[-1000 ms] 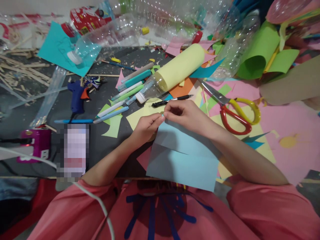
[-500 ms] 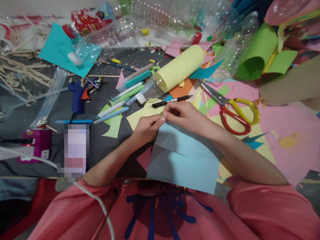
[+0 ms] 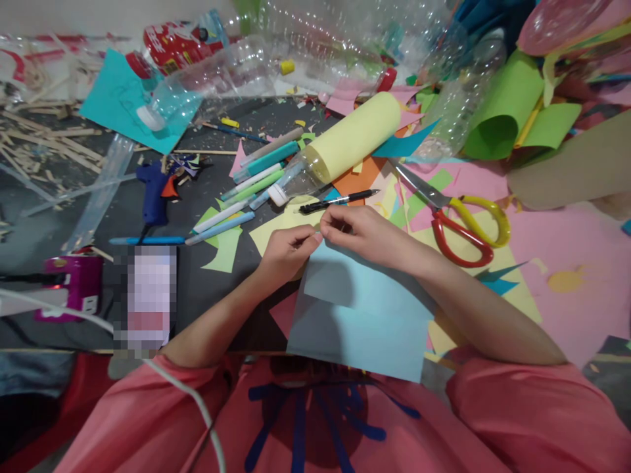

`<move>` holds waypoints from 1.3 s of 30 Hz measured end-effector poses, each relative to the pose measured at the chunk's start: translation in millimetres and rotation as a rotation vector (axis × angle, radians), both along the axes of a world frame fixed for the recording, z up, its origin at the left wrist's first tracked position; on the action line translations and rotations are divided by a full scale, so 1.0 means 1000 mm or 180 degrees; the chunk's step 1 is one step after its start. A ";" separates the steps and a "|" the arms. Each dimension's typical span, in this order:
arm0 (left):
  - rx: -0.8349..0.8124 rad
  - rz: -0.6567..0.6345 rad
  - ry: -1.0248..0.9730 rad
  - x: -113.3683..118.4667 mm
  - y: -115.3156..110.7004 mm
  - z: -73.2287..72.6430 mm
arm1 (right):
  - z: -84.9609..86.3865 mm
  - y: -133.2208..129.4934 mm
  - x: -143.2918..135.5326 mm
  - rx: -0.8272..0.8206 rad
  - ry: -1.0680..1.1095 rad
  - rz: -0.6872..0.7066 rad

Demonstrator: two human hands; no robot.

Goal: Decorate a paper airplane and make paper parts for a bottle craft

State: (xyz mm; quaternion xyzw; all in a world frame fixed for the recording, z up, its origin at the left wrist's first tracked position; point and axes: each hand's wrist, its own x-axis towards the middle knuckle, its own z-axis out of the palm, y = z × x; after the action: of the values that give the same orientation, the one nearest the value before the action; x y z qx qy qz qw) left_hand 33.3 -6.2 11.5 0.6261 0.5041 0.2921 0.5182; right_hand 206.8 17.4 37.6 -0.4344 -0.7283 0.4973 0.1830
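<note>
My left hand (image 3: 290, 251) and my right hand (image 3: 362, 230) meet at their fingertips above the far edge of a light blue sheet of paper (image 3: 365, 341). Both hands are closed in a pinch, thumb against forefinger. Whatever lies between the fingertips is too small and covered to make out. The blue paper lies at the table's near edge, with an edge or fold line running across it. Just beyond the fingers is a black pen (image 3: 340, 201), resting on paper scraps. Scissors (image 3: 448, 213) with red and yellow handles lie right of my right hand, blades apart.
A bottle wrapped in yellow paper (image 3: 357, 135) lies beyond the pen, beside several markers (image 3: 269, 161). Leftward are a blue glue gun (image 3: 155, 194), a phone (image 3: 150, 289) and a purple power strip (image 3: 73, 286). Clear plastic bottles (image 3: 211, 79) and rolled green paper (image 3: 507, 105) crowd the back.
The fingertips have shifted slightly, and the small pale blue bit seen between them is now hidden. The blue paper's inner edge line looks a little different. Other things lie where they were.
</note>
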 end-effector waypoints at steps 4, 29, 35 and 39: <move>-0.0021 0.0142 -0.0057 0.002 -0.002 0.000 | 0.001 0.002 0.001 0.0093 -0.0119 0.0095; -0.0804 0.0233 -0.0556 -0.004 0.009 0.001 | 0.002 0.009 0.012 0.0198 -0.0068 0.0023; -0.0846 0.0129 -0.0452 -0.005 0.007 0.000 | 0.002 0.006 0.009 0.0219 0.0043 -0.0136; -0.0375 0.0205 -0.0122 -0.006 0.007 0.000 | 0.002 0.010 0.013 0.0089 -0.0010 -0.0064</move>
State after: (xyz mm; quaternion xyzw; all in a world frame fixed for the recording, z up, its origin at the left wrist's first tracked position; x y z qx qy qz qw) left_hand 27.6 0.7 11.4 0.5722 0.5304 0.2904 0.5541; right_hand 220.2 26.9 39.3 -0.4399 -0.7311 0.4845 0.1930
